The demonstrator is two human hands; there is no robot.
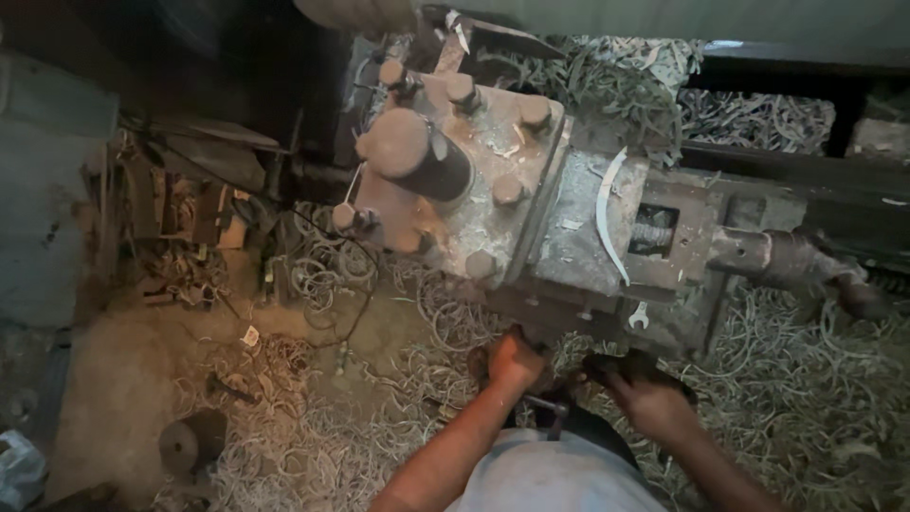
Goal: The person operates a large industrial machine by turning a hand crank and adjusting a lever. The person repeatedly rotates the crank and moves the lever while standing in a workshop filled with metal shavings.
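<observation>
- Head view: the left hand [515, 360] is closed on the lower edge of the rusty lathe tool post [493, 180], apparently for support.
- The right hand [647, 396] is clenched around a dark handle [621, 365] below the carriage.
- A small spanner [639, 316] is laid on the carriage, within reach; metal shavings [398, 417] are spread over the floor.

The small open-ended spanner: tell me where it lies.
In the head view, the small spanner lies on the machine's rusty carriage, near its front edge, just below the curved metal strip and above the right hand.

A rusty, grimy machine block [531, 218] with a square bolted top plate and a thick upright post sits over a floor of curled metal shavings; its lower front edge meets both hands.
</observation>
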